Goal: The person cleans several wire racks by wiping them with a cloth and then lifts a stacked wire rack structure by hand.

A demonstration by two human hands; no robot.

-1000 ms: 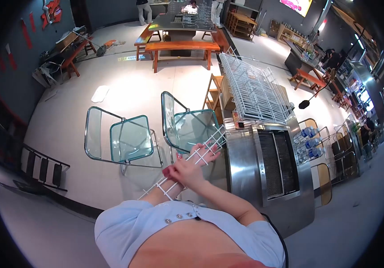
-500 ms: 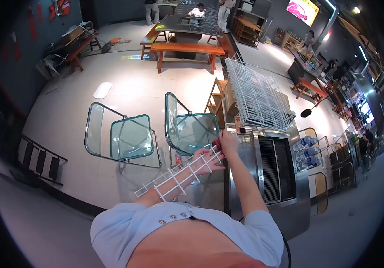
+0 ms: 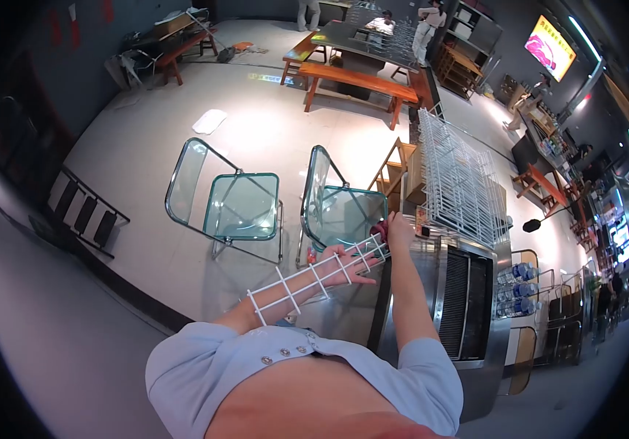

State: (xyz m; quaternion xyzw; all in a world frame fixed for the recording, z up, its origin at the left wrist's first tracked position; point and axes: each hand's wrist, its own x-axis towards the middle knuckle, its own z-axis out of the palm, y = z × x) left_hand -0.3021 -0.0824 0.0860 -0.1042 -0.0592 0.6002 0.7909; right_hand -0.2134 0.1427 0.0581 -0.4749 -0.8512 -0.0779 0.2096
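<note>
A narrow white wire grid rack (image 3: 285,279) lies slantwise over my left forearm. My left hand (image 3: 338,269) holds it from below, palm up, with some fingers stretched out past its wires. At the rack's far end my right hand (image 3: 402,230) is closed on a dark red cloth-like thing (image 3: 379,230), partly hidden by the fingers. Beside my right forearm stands a steel counter unit with a dark slatted grille (image 3: 455,304). A stack of similar white wire racks (image 3: 457,179) leans beyond my right hand.
Two folding chairs with clear green seats, the left chair (image 3: 242,206) and the right chair (image 3: 347,212), stand ahead. Several water bottles (image 3: 517,290) are right of the counter. An orange bench (image 3: 358,82) and a table lie farther off, with people around. A white pad (image 3: 210,121) lies on the floor.
The view has turned left, so the room appears shifted right. The rack lies flatter to view along my left forearm. My right hand stays at its far end with the dark red thing.
</note>
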